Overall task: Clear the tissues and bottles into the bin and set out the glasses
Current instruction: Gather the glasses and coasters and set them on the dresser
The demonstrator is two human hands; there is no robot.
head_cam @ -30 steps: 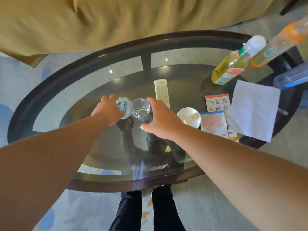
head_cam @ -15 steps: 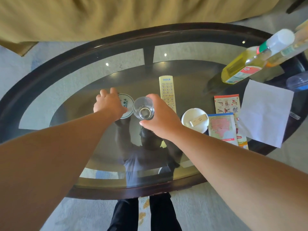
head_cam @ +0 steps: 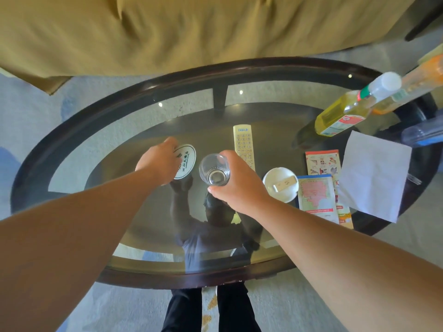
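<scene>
The right hand (head_cam: 237, 188) grips a clear glass (head_cam: 214, 172) from the side, fingers and thumb curled round it. The glass stands upright, just to the right of a round white coaster (head_cam: 186, 161); I cannot tell if it touches the table (head_cam: 72, 121). The left hand (head_cam: 157, 164) lies on the left edge of the coaster with bent fingers; whether it grips or only presses is not clear. A remote control (head_cam: 243, 144) lies behind the right hand. At the right end of the table a white tissue (head_cam: 374, 176) lies flat, and near it are a yellow bottle (head_cam: 342, 116) and an orange bottle (head_cam: 412, 85).
</scene>
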